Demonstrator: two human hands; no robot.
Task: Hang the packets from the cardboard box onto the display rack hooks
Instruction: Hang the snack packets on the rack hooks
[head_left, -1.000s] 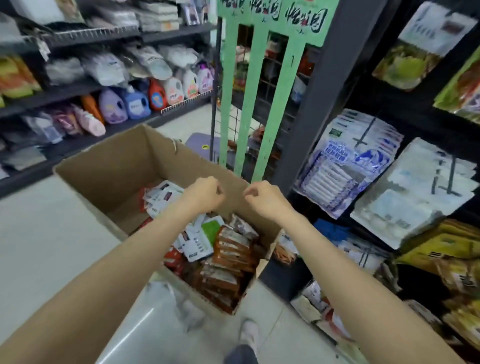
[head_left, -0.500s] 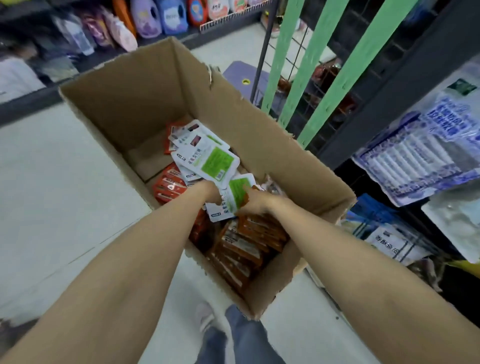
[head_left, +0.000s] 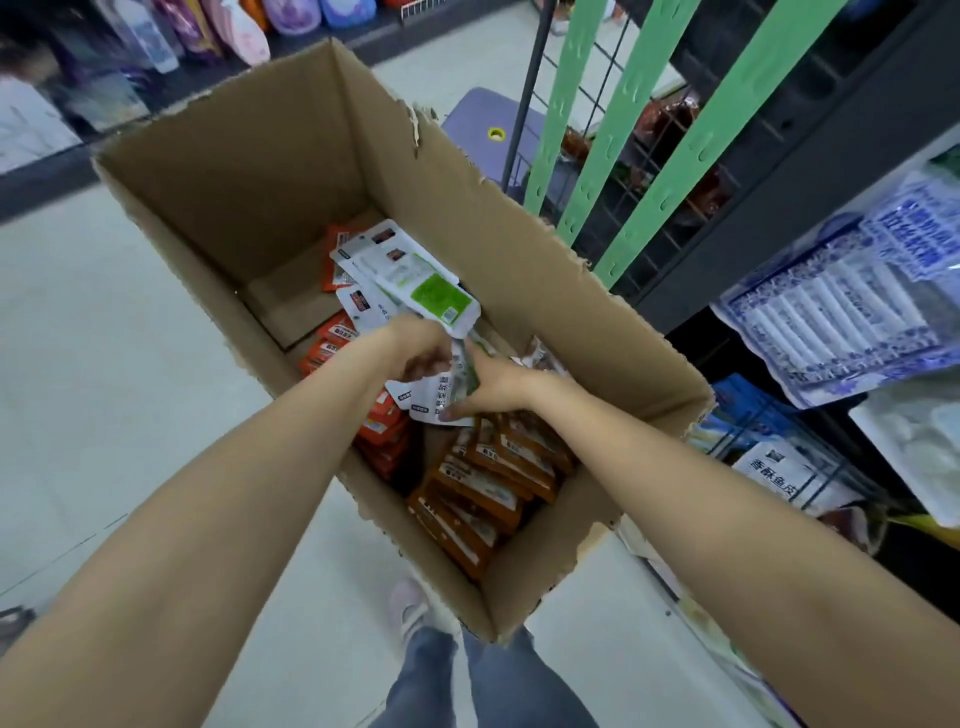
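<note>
An open cardboard box (head_left: 545, 291) stands in front of me, holding white-and-green packets (head_left: 434, 293), orange packets (head_left: 332, 338) and brown packets (head_left: 483, 483). Both hands are inside the box. My left hand (head_left: 421, 345) curls round the lower end of the white-and-green packets. My right hand (head_left: 488, 387) grips a white-and-green packet (head_left: 434, 395) between fingers and thumb, just beside the left hand. The display rack with hooks (head_left: 779, 431) is on the right, hung with blue-and-white and white bags.
Green perforated strips (head_left: 623, 156) on a wire grid stand behind the box. A shelf of detergent bottles (head_left: 244, 26) runs along the far left. A purple stool (head_left: 488, 135) sits behind the box. My legs and a shoe (head_left: 410, 608) are below, on the pale floor.
My hands dropped from above the box rim down into it and took hold of white-and-green packets. My view tilted downward toward the box.
</note>
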